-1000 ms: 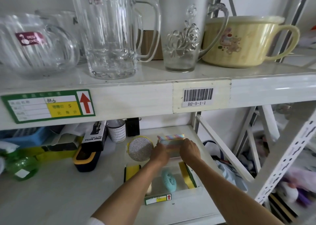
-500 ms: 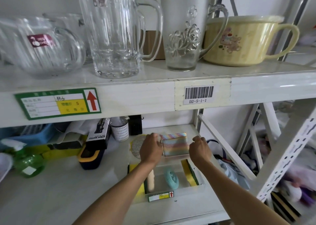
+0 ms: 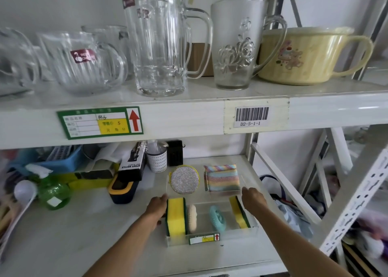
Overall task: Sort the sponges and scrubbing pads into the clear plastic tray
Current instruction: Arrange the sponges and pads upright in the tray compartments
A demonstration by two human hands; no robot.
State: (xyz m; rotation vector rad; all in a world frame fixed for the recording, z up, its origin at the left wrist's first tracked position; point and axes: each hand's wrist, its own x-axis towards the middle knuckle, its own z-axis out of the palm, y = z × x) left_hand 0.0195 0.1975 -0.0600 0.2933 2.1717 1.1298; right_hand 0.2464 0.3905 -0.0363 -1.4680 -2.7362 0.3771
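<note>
The clear plastic tray (image 3: pixel 236 235) sits on the lower shelf, toward its right end. Its back part holds a round silver glitter pad (image 3: pixel 184 180) and a rainbow-striped pad (image 3: pixel 222 178). In front stand a yellow-green sponge (image 3: pixel 176 215), a beige round pad (image 3: pixel 192 216), a teal mesh scrubber (image 3: pixel 217 216) and a second yellow-green sponge (image 3: pixel 239 212) leaning on the right wall. My left hand (image 3: pixel 157 207) curls on the tray's left wall beside the first sponge. At the tray's right rim, my right hand (image 3: pixel 253 199) has its fingers curled over the edge.
The upper shelf edge (image 3: pixel 189 117) hangs close overhead, loaded with glass mugs (image 3: pixel 159 41) and a yellow bowl (image 3: pixel 302 56). Left of the tray lie a black-yellow case (image 3: pixel 122 190), a spray-bottle box (image 3: pixel 133 164), a white cup (image 3: pixel 157 161) and a green spray bottle (image 3: pixel 53 194). A shelf post (image 3: pixel 249 148) stands behind right.
Both hands left the rainbow-striped pad, which now lies in the tray's back right part. They spread apart and came back to the tray's left and right sides.
</note>
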